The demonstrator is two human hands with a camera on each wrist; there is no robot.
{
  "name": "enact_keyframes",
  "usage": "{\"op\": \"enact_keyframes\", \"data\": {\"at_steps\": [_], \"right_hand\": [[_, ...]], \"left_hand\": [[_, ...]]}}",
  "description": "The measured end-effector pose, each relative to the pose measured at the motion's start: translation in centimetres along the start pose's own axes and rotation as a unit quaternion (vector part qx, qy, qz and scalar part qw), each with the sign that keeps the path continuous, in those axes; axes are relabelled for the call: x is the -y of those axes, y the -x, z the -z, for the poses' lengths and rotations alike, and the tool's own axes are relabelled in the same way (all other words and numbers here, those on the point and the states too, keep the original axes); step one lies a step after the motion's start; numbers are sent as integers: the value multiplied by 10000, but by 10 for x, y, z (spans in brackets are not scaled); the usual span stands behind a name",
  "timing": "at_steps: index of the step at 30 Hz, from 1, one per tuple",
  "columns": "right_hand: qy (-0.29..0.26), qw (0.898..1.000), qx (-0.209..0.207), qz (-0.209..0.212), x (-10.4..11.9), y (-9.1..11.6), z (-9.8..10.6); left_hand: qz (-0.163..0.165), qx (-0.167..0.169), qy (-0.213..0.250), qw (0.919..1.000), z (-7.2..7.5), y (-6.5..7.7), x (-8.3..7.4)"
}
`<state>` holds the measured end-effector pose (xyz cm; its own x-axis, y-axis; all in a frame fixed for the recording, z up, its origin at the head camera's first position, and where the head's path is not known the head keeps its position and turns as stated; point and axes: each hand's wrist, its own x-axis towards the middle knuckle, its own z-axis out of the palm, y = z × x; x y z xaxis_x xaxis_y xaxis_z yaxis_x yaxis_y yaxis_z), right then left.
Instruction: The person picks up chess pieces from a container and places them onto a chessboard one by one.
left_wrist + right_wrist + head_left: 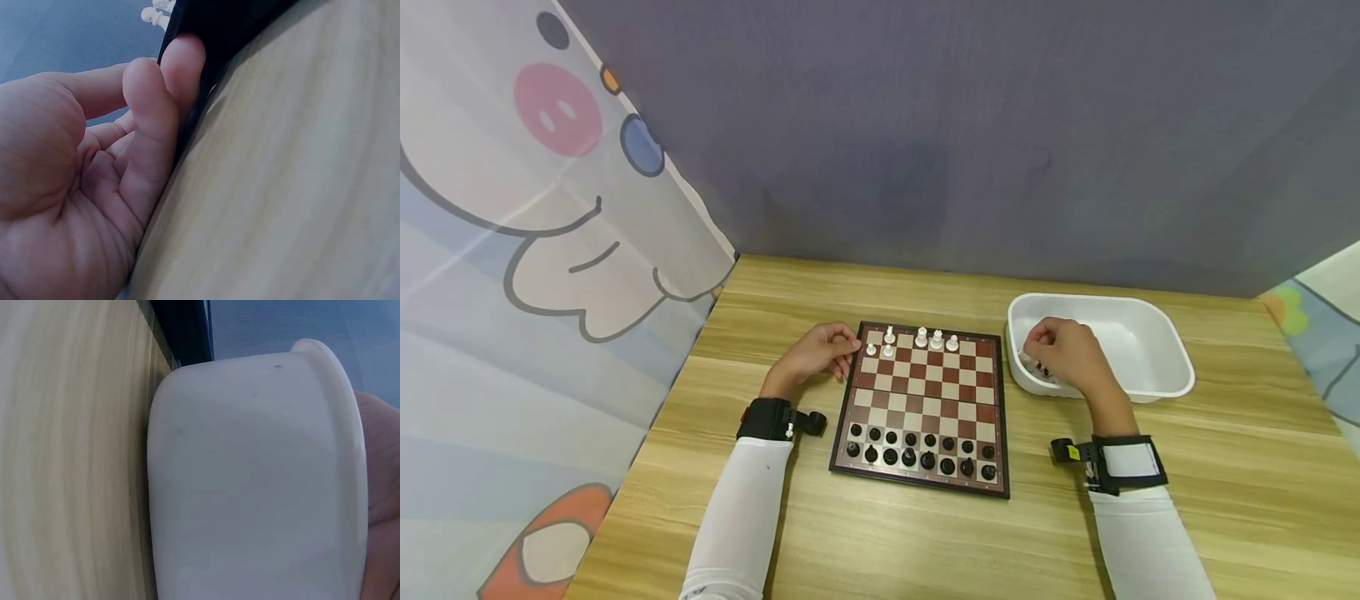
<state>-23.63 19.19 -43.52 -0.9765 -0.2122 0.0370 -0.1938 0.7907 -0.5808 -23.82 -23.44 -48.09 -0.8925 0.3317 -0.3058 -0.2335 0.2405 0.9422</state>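
A folding chessboard (895,400) lies on the table. Black chess pieces (928,459) fill its two near rows, and several white chess pieces (922,337) stand at the far end. My left hand (818,354) is at the board's far left side, loosely bent fingertips (184,59) touching its black edge. On the right, my right hand (1066,350) dips into a white plastic tub (1172,354), fingers bent down over loose chess pieces (1042,372) in its left end. I cannot tell whether a piece is between those fingertips.
The wooden table (880,542) runs back to a grey partition (970,150). A cartoon-printed curtain (550,333) hangs along the left side. The tub stands just right of the board, its wall (256,475) filling much of the right wrist view.
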Motion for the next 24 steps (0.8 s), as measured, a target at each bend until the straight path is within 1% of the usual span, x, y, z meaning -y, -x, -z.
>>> {"op": "enact_keyframes", "data": {"at_steps": [8,13,18,24], "right_hand": [[-140,9986,-498,67,0,0,-2],[-324,9958,-808,275,3,-1,-2],[-542,9928,-976,438,6,-2,-3],[-837,9844,-1289,853,8,-2,-5]], "left_hand": [[3,7,23,10000,0,1,-1],[-31,10,18,10000,0,1,-2],[-30,38,6,10000,0,0,-2],[2,52,29,10000,0,0,-3]]}}
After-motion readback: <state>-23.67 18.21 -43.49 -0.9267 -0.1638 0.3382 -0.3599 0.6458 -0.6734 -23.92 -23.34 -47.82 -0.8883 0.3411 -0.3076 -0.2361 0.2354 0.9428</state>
